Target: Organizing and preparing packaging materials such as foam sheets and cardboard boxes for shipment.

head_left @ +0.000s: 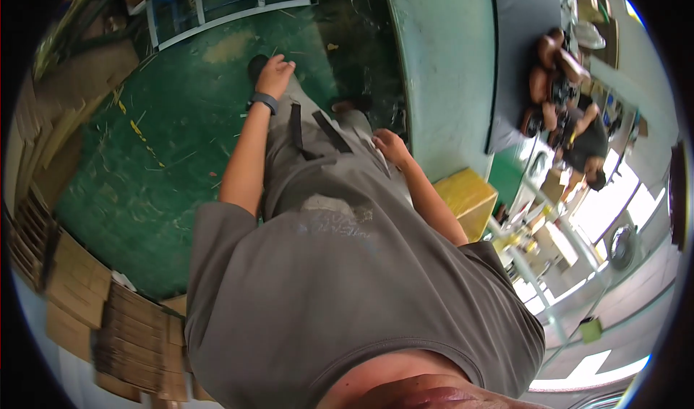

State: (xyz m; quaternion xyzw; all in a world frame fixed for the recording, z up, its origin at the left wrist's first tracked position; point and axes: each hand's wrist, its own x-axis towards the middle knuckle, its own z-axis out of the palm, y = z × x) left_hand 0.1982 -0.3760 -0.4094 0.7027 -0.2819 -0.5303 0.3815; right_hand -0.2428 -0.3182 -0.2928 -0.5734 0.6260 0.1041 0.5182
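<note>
My left hand (275,75) is held out over the green floor, with a dark wristband (263,102) on its wrist. Its fingers are loosely bent and apart, and nothing shows in them. Beside the right side of my grey trousers (289,131) hangs my right hand (392,149), its fingers slack and slightly curled near the cloth. I see no object in it, though part of the fingers is hard to make out. Two black straps (331,131) hang at the front of my waist.
A pale green tabletop (444,69) with a dark mat (526,55) runs along my right, and a yellow box (463,199) stands below it. Ahead is a metal frame (238,10). Stacked cardboard (134,337) lines the left. Another person (587,138) is beyond the table.
</note>
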